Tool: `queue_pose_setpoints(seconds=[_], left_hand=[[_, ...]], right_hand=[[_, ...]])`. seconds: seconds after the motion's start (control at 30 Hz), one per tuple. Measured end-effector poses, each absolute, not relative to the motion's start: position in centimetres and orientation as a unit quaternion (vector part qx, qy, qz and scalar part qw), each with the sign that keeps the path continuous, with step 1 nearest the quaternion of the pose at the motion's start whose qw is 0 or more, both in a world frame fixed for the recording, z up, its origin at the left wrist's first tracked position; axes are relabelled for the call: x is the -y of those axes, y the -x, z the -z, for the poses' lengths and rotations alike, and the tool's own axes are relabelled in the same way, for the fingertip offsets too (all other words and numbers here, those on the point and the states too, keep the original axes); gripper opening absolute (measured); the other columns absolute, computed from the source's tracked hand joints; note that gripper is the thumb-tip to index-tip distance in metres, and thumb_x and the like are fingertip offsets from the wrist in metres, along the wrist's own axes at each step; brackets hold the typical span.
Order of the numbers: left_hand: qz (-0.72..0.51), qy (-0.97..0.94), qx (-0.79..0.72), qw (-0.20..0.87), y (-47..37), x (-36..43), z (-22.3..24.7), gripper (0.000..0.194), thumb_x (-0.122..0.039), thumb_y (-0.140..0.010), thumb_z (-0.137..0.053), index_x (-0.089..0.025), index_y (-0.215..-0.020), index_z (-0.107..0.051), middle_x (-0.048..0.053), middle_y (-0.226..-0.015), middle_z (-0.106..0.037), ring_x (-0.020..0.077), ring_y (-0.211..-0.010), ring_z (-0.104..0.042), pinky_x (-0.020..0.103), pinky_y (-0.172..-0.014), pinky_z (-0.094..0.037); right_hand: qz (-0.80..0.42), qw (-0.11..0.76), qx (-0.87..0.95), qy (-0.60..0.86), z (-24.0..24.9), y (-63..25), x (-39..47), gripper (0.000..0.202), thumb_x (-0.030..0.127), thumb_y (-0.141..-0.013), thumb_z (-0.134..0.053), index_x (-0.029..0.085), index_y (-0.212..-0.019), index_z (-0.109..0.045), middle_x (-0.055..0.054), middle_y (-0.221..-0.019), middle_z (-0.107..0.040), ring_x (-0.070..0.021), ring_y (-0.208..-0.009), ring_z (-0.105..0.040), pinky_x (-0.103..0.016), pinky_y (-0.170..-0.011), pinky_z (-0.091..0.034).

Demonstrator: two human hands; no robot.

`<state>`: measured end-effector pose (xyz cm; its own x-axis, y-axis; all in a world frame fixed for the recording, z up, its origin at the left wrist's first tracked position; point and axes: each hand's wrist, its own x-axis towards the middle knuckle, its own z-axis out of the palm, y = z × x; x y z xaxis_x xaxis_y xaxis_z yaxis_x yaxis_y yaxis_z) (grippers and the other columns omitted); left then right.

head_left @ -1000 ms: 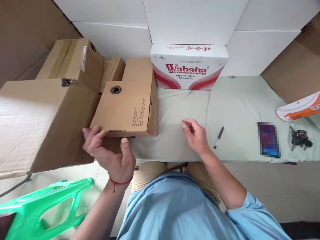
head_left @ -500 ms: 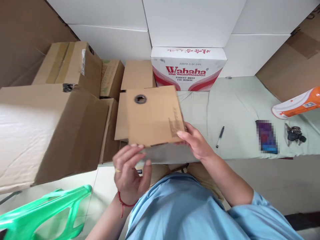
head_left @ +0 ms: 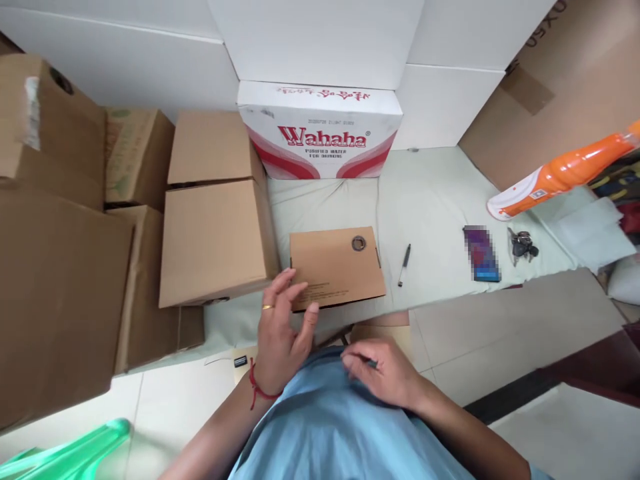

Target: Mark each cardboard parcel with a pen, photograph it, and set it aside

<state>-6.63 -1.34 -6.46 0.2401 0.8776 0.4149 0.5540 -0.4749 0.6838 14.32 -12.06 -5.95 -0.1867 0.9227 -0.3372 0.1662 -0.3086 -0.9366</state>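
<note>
A small flat brown cardboard box (head_left: 334,263) lies on the cloth-covered table in front of me, with a round hole at its upper right and printing along its lower left. My left hand (head_left: 287,323) is at the box's near left corner, fingers apart, the tips over or touching its edge. A red cord bracelet and a ring are on that hand. Close to my blue shirt, my right hand (head_left: 383,370) is curled, its fingers closed near the thumb. I see nothing held in it.
Several larger cardboard boxes (head_left: 215,233) are stacked on the left. Behind stands a white Wahaha carton (head_left: 320,143). To the right are a pen (head_left: 405,265), a blurred-out phone (head_left: 481,253), keys (head_left: 523,245) and an orange bottle (head_left: 560,173). A green stool (head_left: 75,453) is at lower left.
The small box has gone from my right hand's grip down onto the table and is turned, its hole now at the right. My right hand has let go and drawn back. The view shifted right.
</note>
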Motion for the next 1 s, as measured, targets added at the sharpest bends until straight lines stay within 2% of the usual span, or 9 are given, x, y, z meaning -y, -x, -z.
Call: queue_pose_setpoints(seconds=[0.1,0.2,0.3,0.4,0.53,0.63,0.77,0.87,1.0], left_hand=[[-0.437,-0.696,-0.508,0.259,6.9,1.8,7.4,0.04,-0.034,-0.107,-0.066,-0.024,-0.144,-0.054,0.019,-0.156,-0.053,0.0317,-0.152,-0.052,0.054,-0.12,-0.054],[-0.465,-0.627,-0.531,0.33,6.8,3.2,9.0,0.054,-0.041,-0.106,-0.067,-0.027,-0.155,-0.049,0.017,-0.165,-0.046,0.0319,-0.16,-0.044,0.053,-0.125,-0.05],[-0.431,-0.553,-0.571,0.427,6.4,4.6,10.4,0.063,-0.05,-0.107,-0.065,-0.029,-0.163,-0.045,0.015,-0.167,-0.05,0.0329,-0.159,-0.047,0.056,-0.133,-0.04],[-0.393,-0.522,-0.555,0.515,6.5,5.1,10.5,0.066,-0.053,-0.108,-0.062,-0.03,-0.168,-0.044,0.012,-0.169,-0.054,0.0333,-0.159,-0.049,0.055,-0.136,-0.035],[-0.379,-0.644,-0.479,0.461,7.3,5.1,7.9,0.072,-0.039,-0.106,-0.066,-0.037,-0.173,-0.037,0.006,-0.179,-0.04,0.0317,-0.167,-0.037,0.052,-0.137,-0.032],[-0.382,-0.744,-0.399,0.377,7.3,5.2,5.3,0.075,-0.027,-0.104,-0.066,-0.036,-0.173,-0.038,0.008,-0.178,-0.042,0.0315,-0.166,-0.037,0.052,-0.137,-0.031],[-0.445,-0.696,-0.394,0.403,5.9,6.0,4.6,0.058,-0.03,-0.105,-0.065,-0.033,-0.161,-0.052,0.012,-0.164,-0.052,0.0323,-0.156,-0.046,0.05,-0.126,-0.044],[-0.487,-0.533,-0.464,0.514,4.6,6.2,6.3,0.032,-0.046,-0.106,-0.066,-0.029,-0.133,-0.064,0.011,-0.139,-0.06,0.029,-0.133,-0.06,0.04,-0.103,-0.057],[-0.455,-0.353,-0.559,0.596,3.7,5.5,8.4,0.046,-0.06,-0.088,-0.084,-0.024,-0.105,-0.06,0.002,-0.103,-0.063,0.0222,-0.101,-0.062,0.033,-0.089,-0.052]], right_hand=[[-0.467,0.389,0.459,0.648,5.4,-17.5,10.7,0.044,0.06,-0.105,-0.059,0.022,-0.094,-0.078,-0.001,-0.07,-0.071,-0.0144,-0.058,-0.063,-0.027,-0.059,-0.052],[-0.362,0.436,0.409,0.715,6.0,-20.7,9.1,0.046,0.065,-0.102,-0.062,0.022,-0.1,-0.078,-0.001,-0.072,-0.07,-0.016,-0.064,-0.063,-0.028,-0.063,-0.053],[-0.337,0.433,0.42,0.723,7.2,-21.8,7.5,0.051,0.07,-0.098,-0.065,0.023,-0.113,-0.078,-0.01,-0.107,-0.08,-0.0231,-0.092,-0.074,-0.036,-0.082,-0.061],[-0.372,0.422,0.446,0.696,8.3,-20.9,6.6,0.06,0.072,-0.099,-0.064,0.024,-0.134,-0.073,-0.015,-0.139,-0.073,-0.0301,-0.122,-0.073,-0.045,-0.103,-0.061],[-0.408,0.446,0.418,0.679,9.0,-19.6,6.6,0.067,0.07,-0.099,-0.066,0.026,-0.149,-0.065,-0.014,-0.15,-0.07,-0.0327,-0.143,-0.063,-0.054,-0.124,-0.049],[-0.478,0.489,0.337,0.647,9.0,-19.9,7.2,0.056,0.064,-0.1,-0.069,0.029,-0.144,-0.07,-0.009,-0.149,-0.072,-0.031,-0.144,-0.064,-0.052,-0.125,-0.049],[-0.496,0.54,0.264,0.627,8.3,-20.3,7.9,0.055,0.059,-0.096,-0.076,0.033,-0.144,-0.07,-0.006,-0.151,-0.072,-0.031,-0.143,-0.065,-0.05,-0.116,-0.058],[-0.476,0.565,0.253,0.624,7.5,-20.3,8.4,0.064,0.057,-0.096,-0.077,0.035,-0.154,-0.061,-0.007,-0.151,-0.071,-0.0305,-0.136,-0.069,-0.048,-0.105,-0.064],[-0.424,0.557,0.353,0.621,6.1,-19.8,9.0,0.061,0.05,-0.099,-0.076,0.031,-0.155,-0.059,-0.01,-0.152,-0.069,-0.0293,-0.135,-0.069,-0.046,-0.111,-0.061]])
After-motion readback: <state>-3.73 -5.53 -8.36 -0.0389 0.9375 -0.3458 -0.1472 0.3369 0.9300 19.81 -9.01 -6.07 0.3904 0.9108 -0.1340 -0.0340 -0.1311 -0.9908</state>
